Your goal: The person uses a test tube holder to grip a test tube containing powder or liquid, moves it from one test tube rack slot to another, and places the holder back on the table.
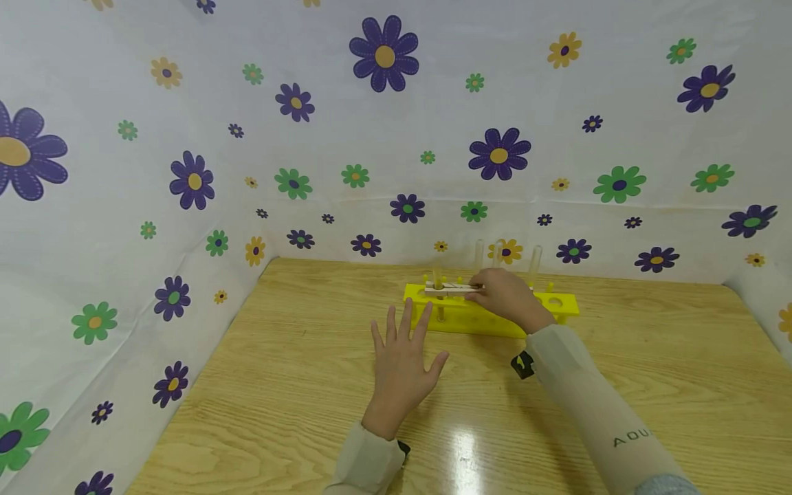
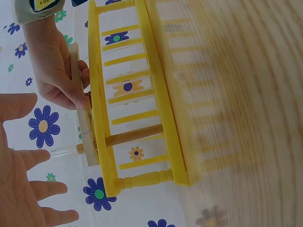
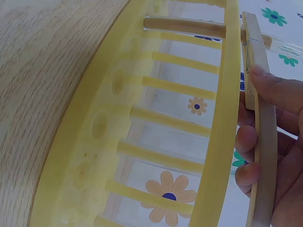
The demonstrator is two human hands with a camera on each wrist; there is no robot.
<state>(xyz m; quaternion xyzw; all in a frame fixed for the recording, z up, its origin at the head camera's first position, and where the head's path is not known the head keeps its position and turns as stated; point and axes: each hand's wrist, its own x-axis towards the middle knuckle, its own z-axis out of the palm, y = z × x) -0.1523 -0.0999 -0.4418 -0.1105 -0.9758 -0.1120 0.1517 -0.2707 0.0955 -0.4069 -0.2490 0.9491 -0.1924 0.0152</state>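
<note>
**Tube holder around the amber tube: check that grip first**

So the right hand (image 1: 504, 295) has its fingers curled round a wooden test tube holder (image 3: 266, 137), with the jaws either side of the test tube of amber liquid (image 3: 189, 27). That tube stands in the left end of the yellow test tube rack (image 1: 476, 320), and the holder sits just above the top bar. Can't tell if the jaws actually bite the glass or just sit loosely round it. Left hand (image 1: 402, 364) is spread wide near that same end, holding nothing, well apart from the right.

My take: keep the holder level and square to the glass, let the spring do the clamping, and test it gently. Pull at an angle and the tube could jam in its hole or slosh. I'd steady the rack left-handed; mind the clear tubes (image 1: 535, 260) by your right hand.
</note>
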